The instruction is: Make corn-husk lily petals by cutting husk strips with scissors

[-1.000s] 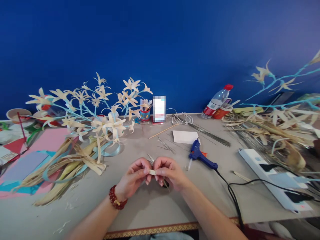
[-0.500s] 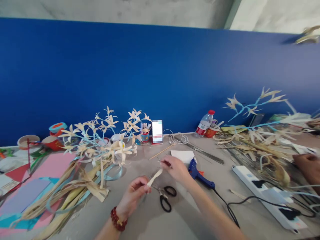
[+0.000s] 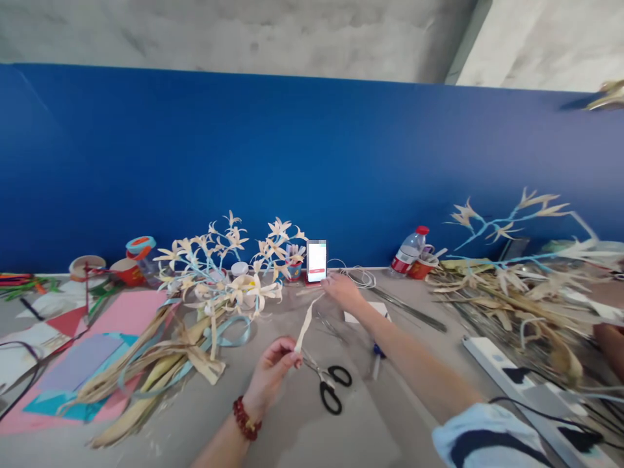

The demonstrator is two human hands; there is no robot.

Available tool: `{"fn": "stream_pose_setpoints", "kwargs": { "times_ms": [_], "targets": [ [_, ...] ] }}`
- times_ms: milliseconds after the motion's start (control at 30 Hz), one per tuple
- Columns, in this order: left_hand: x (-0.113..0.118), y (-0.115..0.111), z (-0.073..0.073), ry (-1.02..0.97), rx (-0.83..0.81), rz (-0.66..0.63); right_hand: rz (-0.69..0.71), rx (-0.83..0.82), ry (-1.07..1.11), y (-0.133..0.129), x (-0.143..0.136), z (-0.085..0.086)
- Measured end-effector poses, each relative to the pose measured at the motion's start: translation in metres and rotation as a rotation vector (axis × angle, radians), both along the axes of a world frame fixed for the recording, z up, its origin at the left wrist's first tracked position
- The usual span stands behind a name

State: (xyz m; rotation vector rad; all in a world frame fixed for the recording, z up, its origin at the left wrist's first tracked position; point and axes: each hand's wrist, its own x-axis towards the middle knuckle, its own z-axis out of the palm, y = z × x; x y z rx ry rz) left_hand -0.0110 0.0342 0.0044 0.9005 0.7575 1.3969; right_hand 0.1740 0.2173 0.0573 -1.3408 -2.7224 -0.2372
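Observation:
My left hand (image 3: 273, 365) pinches the lower end of a pale strip of dried husk (image 3: 305, 327) between thumb and fingers; the strip stands up, slightly curved. My right hand (image 3: 344, 294) reaches far forward over the table, its fingertips close to the foot of an upright phone (image 3: 316, 261). Its fingers are too blurred and hidden to show what they grip. Black-handled scissors (image 3: 329, 389) lie right of my left hand, blades pointing toward it. A thin metal tool (image 3: 333, 327), perhaps tweezers, lies between the hands. Under my right forearm, a blue glue gun (image 3: 378, 351) is mostly covered.
Husk flowers on blue stems (image 3: 209, 260) stand left, behind dried husks (image 3: 160, 370) and coloured paper (image 3: 131, 312). To the right are a bottle (image 3: 408, 253), wires (image 3: 414, 309), a white power strip (image 3: 492, 364) with cables, and more flower stems (image 3: 507, 257). Another person's hand (image 3: 609, 344) shows at the right edge.
My right hand has moved forward, away from the husk strip, toward the phone. My left hand still holds the strip, now more upright. The view has tilted up.

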Motion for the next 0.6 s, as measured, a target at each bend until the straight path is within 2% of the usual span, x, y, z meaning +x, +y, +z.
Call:
{"fn": "stream_pose_setpoints", "kwargs": {
  "times_ms": [167, 233, 267, 300, 333, 400, 500, 600],
  "targets": [
    [0.001, -0.001, 0.002, 0.075, 0.060, -0.007, -0.115, 0.185, 0.179, -0.016, 0.023, 0.045],
    [0.001, 0.000, 0.003, 0.101, 0.073, -0.003, -0.216, 0.242, 0.294, -0.036, 0.038, 0.052],
    [0.001, 0.000, 0.003, 0.108, 0.077, -0.004, -0.305, 0.242, 0.485, -0.048, 0.046, 0.050],
    [0.001, -0.001, 0.004, 0.113, 0.077, -0.005, -0.349, 0.181, 0.659, -0.062, 0.052, 0.045],
    [0.002, -0.001, 0.005, 0.118, 0.075, -0.008, -0.327, 0.051, 0.795, -0.077, 0.057, 0.035],
    [0.003, -0.002, 0.006, 0.141, 0.071, -0.018, -0.271, -0.290, 1.001, -0.109, 0.058, 0.009],
    [0.004, -0.004, 0.005, 0.206, 0.082, -0.051, -0.259, -0.707, 1.180, -0.154, 0.041, -0.032],
    [0.005, -0.005, 0.000, 0.319, 0.096, -0.090, -0.235, -0.998, 1.298, -0.184, 0.014, -0.053]
  ]
}}
